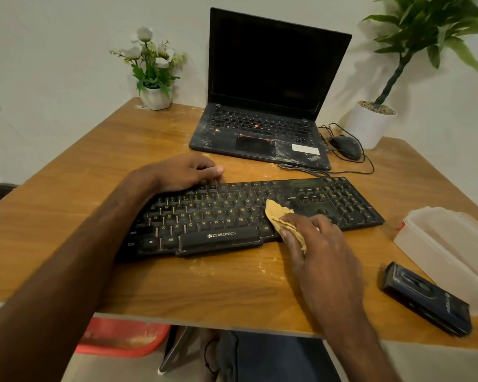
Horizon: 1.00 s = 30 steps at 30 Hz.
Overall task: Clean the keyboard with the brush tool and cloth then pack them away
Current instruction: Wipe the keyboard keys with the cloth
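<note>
A black keyboard (226, 216) with yellow letters lies across the middle of the wooden table (66, 205). My left hand (185, 172) rests on its far left corner, fingers curled over the top edge. My right hand (315, 241) presses a tan cloth (276, 213) onto the keys just right of the letter block, fingers laid flat over it. A dark blue brush tool case (425, 297) lies near the table's front right edge. A clear plastic box (447, 244) stands at the right edge.
An open black laptop (262, 106) stands behind the keyboard, with a wired mouse (347, 146) and loose cable to its right. A small flower pot (155, 97) is at the back left, a potted plant (370, 125) at the back right. A red tray (124, 337) sits under the table.
</note>
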Each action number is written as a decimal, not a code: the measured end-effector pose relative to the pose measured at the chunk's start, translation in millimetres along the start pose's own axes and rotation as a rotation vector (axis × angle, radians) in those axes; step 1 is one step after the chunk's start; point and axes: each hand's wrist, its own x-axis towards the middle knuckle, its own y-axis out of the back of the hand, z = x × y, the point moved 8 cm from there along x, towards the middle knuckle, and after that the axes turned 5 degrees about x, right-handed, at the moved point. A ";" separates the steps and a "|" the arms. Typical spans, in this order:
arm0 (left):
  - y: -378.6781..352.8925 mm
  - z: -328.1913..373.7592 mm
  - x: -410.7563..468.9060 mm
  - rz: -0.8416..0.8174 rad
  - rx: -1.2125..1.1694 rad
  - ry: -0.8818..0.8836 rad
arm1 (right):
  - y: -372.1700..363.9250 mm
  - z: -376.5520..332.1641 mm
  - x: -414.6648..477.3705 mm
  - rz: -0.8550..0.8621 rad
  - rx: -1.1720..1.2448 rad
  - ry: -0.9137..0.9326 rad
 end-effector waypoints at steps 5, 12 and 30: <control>15.8 -23.5 -76.3 0.249 0.102 0.030 | -0.8 -16.7 -5.2 0.017 0.131 0.052; 9.3 -33.3 -102.9 0.445 -0.093 -0.025 | -15.5 -79.0 -17.3 -0.049 0.178 0.153; 9.1 -30.0 -104.0 0.501 0.008 -0.044 | 3.5 -35.9 -11.5 0.005 0.042 0.043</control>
